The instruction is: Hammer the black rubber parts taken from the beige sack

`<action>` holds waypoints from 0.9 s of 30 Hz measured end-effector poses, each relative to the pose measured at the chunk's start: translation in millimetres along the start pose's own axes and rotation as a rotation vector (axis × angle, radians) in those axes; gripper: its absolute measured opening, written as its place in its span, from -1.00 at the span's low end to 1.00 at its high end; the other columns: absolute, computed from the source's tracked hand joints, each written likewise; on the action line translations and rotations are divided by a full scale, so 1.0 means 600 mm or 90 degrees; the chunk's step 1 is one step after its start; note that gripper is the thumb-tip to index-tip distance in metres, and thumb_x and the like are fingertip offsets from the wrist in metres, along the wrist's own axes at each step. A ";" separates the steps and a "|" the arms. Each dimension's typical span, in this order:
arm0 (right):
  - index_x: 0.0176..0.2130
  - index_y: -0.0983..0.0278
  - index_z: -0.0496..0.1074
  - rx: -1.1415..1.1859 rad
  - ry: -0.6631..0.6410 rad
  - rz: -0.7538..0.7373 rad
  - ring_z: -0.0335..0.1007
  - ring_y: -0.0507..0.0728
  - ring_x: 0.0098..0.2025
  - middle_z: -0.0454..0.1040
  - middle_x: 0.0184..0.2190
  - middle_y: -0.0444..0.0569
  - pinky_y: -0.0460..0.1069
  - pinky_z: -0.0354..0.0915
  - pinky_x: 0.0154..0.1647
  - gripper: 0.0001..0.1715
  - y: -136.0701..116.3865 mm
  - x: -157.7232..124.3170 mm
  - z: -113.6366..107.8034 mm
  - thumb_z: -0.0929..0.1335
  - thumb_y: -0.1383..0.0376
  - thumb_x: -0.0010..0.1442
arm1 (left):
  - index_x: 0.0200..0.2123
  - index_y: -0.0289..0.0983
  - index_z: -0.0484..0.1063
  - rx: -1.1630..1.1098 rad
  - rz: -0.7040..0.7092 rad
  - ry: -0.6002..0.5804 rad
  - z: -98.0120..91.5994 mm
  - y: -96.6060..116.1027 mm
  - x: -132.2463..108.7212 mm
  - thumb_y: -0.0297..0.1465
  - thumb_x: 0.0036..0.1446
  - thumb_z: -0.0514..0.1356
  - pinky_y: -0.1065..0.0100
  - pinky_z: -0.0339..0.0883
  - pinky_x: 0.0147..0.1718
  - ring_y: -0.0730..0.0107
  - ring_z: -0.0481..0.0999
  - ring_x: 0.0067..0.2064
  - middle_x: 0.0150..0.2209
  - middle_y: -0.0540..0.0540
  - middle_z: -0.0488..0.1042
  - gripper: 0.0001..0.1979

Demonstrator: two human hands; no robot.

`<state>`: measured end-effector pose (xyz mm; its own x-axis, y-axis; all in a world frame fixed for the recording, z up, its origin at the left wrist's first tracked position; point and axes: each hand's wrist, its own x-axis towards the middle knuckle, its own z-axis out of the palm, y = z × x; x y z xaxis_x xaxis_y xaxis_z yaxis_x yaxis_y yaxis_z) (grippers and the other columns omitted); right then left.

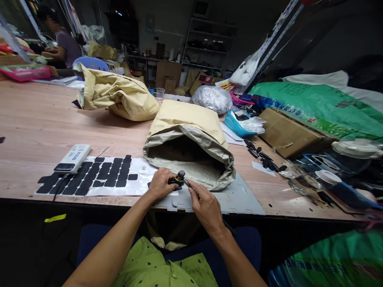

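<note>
Small black part (180, 175) between left fingers (167, 175) and right fingers (196, 189).

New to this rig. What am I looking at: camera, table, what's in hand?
No robot here, just a person's two bare hands. The single picture comes from a camera worn on that person's head, looking forward and down. The left hand holds a small black part with a rounded top; the right hand pinches what looks like a slim tool beside it, too small to identify. Just beyond, an open tan bag lies with its mouth towards the wearer. Left on the table are white sheets with rows of dark pads and a white device. Further right are loose black pieces and a cardboard box.
</note>
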<state>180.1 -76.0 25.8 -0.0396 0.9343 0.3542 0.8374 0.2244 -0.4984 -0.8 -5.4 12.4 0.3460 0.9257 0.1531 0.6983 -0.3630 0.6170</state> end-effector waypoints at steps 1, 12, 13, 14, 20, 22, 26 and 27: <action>0.07 0.14 0.46 -0.010 0.016 0.006 0.48 0.11 -0.07 0.55 -0.07 -0.02 -0.03 0.37 -0.08 -0.60 0.006 0.008 -0.002 0.20 0.24 0.33 | -0.22 -0.14 0.60 -0.004 -0.001 0.000 0.000 0.000 0.000 -0.33 0.03 0.34 0.23 0.22 -0.10 0.20 0.36 -0.12 -0.32 -0.04 0.48 -0.80; -0.10 0.23 0.52 -0.291 0.095 0.022 0.22 0.10 -0.27 0.46 -0.30 -0.02 -0.02 0.06 -0.22 -0.73 0.119 0.085 0.021 0.28 0.28 0.27 | -0.24 -0.18 0.59 -0.008 -0.001 0.000 -0.004 0.005 -0.004 -0.35 0.05 0.30 0.21 0.23 -0.09 0.19 0.36 -0.11 -0.30 -0.05 0.49 -0.83; -0.09 0.23 0.52 -0.293 0.098 0.024 0.21 0.10 -0.27 0.45 -0.29 -0.03 -0.02 0.04 -0.22 -0.72 0.121 0.083 0.025 0.27 0.27 0.28 | -0.24 -0.19 0.59 -0.010 0.013 0.003 -0.003 0.003 -0.005 -0.34 0.05 0.30 0.21 0.23 -0.09 0.19 0.35 -0.11 -0.30 -0.06 0.49 -0.84; -0.09 0.22 0.51 -0.295 0.098 0.028 0.20 0.10 -0.27 0.45 -0.28 -0.03 -0.02 0.04 -0.23 -0.72 0.122 0.081 0.027 0.27 0.26 0.28 | -0.25 -0.19 0.58 -0.011 0.036 0.007 -0.003 0.003 -0.006 -0.34 0.06 0.30 0.21 0.22 -0.08 0.19 0.35 -0.11 -0.28 -0.06 0.49 -0.84; -0.07 0.20 0.50 -0.289 0.085 0.043 0.19 0.10 -0.24 0.44 -0.26 -0.04 -0.02 0.03 -0.26 -0.73 0.116 0.078 0.025 0.27 0.25 0.29 | -0.14 -0.21 0.52 -0.023 0.254 -0.054 -0.004 0.027 -0.054 -0.32 0.22 0.17 0.13 0.18 0.03 0.18 0.37 -0.05 -0.19 -0.13 0.52 -0.81; -0.08 0.20 0.50 -0.287 0.087 0.045 0.18 0.10 -0.23 0.43 -0.26 -0.04 -0.02 0.03 -0.26 -0.73 0.116 0.078 0.024 0.28 0.26 0.29 | -0.08 -0.21 0.49 -0.046 0.289 -0.089 0.003 0.042 -0.092 -0.29 0.27 0.10 0.12 0.22 -0.01 0.18 0.40 -0.09 -0.15 -0.18 0.52 -0.75; -0.08 0.19 0.50 -0.285 0.086 0.049 0.18 0.10 -0.23 0.43 -0.27 -0.04 -0.02 0.01 -0.27 -0.74 0.116 0.078 0.024 0.28 0.25 0.29 | -0.02 -0.21 0.46 -0.123 0.322 -0.220 0.050 0.046 -0.173 -0.29 0.28 0.06 0.23 0.32 -0.15 0.23 0.46 -0.18 -0.16 -0.21 0.52 -0.71; -0.08 0.19 0.50 -0.284 0.086 0.051 0.18 0.10 -0.23 0.43 -0.26 -0.04 -0.02 0.00 -0.27 -0.73 0.116 0.078 0.024 0.27 0.25 0.29 | -0.04 -0.21 0.47 -0.140 0.278 -0.245 0.067 0.038 -0.188 -0.29 0.27 0.07 0.26 0.34 -0.16 0.24 0.47 -0.19 -0.18 -0.20 0.53 -0.71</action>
<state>228.8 -12.5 -3.9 0.0811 0.8927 0.4433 0.9885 -0.0149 -0.1507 1.5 -122.0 -22.1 0.8003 0.5768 0.1637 0.3095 -0.6313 0.7111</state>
